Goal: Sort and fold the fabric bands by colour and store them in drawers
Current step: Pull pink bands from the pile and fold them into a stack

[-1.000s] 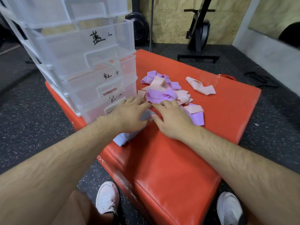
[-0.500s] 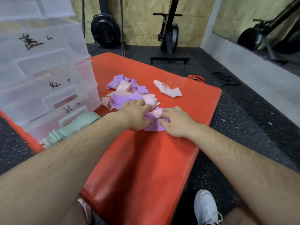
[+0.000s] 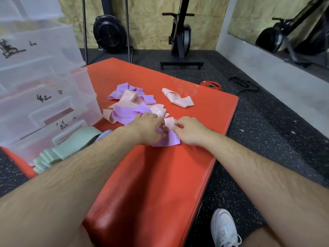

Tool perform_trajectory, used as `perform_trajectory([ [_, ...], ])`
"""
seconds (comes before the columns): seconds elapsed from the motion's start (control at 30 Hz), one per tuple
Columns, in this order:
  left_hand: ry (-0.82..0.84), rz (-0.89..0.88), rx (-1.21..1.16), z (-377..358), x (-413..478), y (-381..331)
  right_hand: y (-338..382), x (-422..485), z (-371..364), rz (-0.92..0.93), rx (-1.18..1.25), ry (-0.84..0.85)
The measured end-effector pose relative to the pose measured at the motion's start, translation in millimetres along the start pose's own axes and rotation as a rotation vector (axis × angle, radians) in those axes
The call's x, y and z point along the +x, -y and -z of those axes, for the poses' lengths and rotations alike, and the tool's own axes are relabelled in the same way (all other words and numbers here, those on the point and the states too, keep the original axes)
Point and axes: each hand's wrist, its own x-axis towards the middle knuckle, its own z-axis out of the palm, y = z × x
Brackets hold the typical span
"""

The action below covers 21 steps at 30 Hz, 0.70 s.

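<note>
A purple fabric band lies flat on the red mat, with a pink band just behind it. My left hand pinches the purple band's left part with curled fingers. At the band's right edge, my right hand pinches it between thumb and fingers. Behind the hands sits a loose pile of purple and pink bands. A single pink band lies apart, farther right. Folded green bands and a pale blue band lie left of my left forearm.
A clear plastic drawer unit with handwritten labels stands at the mat's left. Gym machines stand on the dark floor behind. A red weight plate lies past the mat's far edge. My white shoe is at the bottom right.
My hands left the pale blue band by the drawers and took hold of the purple band farther right. The view swung right, bringing the folded green bands into sight.
</note>
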Motion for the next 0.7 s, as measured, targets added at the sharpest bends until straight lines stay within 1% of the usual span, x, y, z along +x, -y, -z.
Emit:
perform_trajectory([
  [0.1, -0.041, -0.014, 0.012, 1, -2, 0, 4, 4, 3, 0.048, 0.081, -0.064],
  [0.17, -0.113, -0.009, -0.028, 4, -1, 2, 8, 4, 9, 0.121, 0.143, -0.146],
  [0.3, -0.35, -0.024, -0.184, 21, -2, 5, 25, -2, 33, 0.319, 0.252, -0.381],
  [0.37, -0.498, -0.033, -0.268, 34, -5, 5, 35, -3, 49, 0.413, 0.273, -0.502],
  [0.43, -0.61, -0.047, -0.353, 46, -8, 4, 44, -6, 67, 0.49, 0.279, -0.609],
  [0.57, -0.715, -0.054, -0.519, 64, -15, 8, 65, -18, 99, 0.579, 0.322, -0.78],
  [0.63, -0.752, -0.052, -0.552, 68, -19, 8, 75, -26, 109, 0.612, 0.376, -0.817],
  [0.7, -0.765, -0.085, -0.559, 71, -24, 8, 82, -30, 114, 0.629, 0.442, -0.828],
])
